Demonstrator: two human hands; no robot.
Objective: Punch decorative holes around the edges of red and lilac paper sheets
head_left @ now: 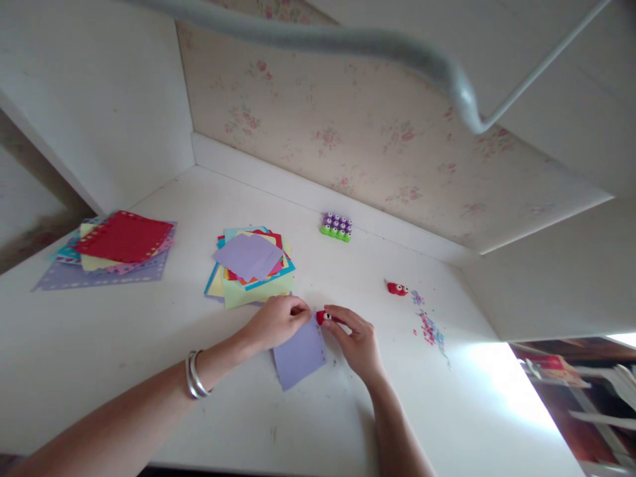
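A lilac sheet of paper (299, 354) lies on the white table in front of me, with small holes along its right edge. My left hand (285, 319) pinches the sheet at its top edge, fingers closed. Between the thumb and fingers of my right hand (355, 341) sits a small red craft punch (322, 317) with a white-and-black top, right at the paper's upper right corner. A second red craft punch (397, 289) lies farther right. Beside it are scattered tiny pink and blue paper bits (431, 329).
A stack of coloured paper (258, 295) lies behind my left hand. Farther left is a pile of hole-edged sheets, red on top (126, 237). Purple and green punches (336, 226) stand in rows near the back wall. A pale bar (298, 34) crosses overhead.
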